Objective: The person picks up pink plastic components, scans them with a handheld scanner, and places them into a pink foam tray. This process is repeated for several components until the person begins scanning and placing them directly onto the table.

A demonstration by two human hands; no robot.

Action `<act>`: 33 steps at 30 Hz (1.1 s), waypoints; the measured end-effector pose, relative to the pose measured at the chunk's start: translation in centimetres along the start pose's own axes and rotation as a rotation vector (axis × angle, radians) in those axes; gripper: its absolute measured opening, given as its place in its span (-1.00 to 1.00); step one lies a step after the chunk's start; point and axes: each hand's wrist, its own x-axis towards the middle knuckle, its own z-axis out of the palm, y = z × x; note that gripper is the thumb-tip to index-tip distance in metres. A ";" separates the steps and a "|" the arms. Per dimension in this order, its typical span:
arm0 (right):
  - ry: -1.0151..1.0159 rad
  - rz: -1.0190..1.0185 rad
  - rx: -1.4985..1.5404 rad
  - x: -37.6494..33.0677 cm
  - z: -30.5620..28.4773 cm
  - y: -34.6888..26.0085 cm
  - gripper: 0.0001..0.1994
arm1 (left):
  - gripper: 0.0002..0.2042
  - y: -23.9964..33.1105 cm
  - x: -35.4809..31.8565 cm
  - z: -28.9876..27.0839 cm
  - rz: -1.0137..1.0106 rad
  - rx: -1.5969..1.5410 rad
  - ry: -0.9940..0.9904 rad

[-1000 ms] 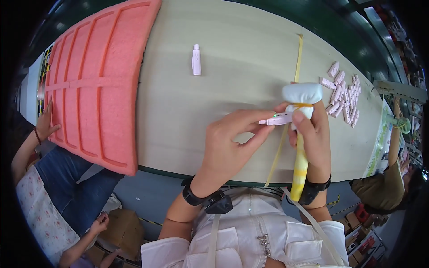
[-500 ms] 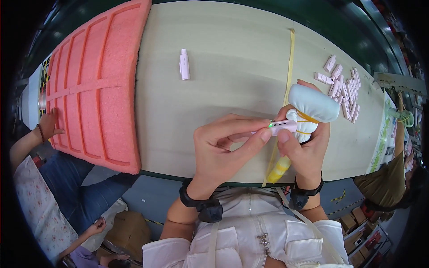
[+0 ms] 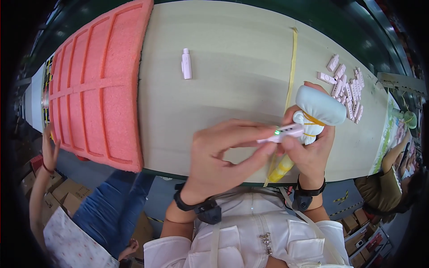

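While the left hand (image 3: 212, 148) slants up from seven o'clock in the head view, it pinches a pink device (image 3: 293, 130) at three o'clock; the right hand (image 3: 314, 152), angled up from five, holds a cloth-headed mallet (image 3: 321, 105) and touches the device.

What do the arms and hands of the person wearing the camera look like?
The left hand and right hand are bare, with no gloves. Each arm has a black wrist strap with a boxy black device. The white fabric sleeves end well above the straps.
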 end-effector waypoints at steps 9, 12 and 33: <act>0.001 0.161 -0.065 0.0 0.3 -0.5 -0.29 | -0.79 1.4 0.9 -17.9 0.034 1.210 0.879; -0.021 0.110 -0.165 -0.1 0.5 -0.1 -0.36 | -0.78 1.5 1.0 -18.1 0.036 1.197 0.830; -0.008 -0.094 -0.302 1.1 -0.2 2.6 -0.48 | -0.72 -1.5 1.5 -0.8 0.221 0.590 0.018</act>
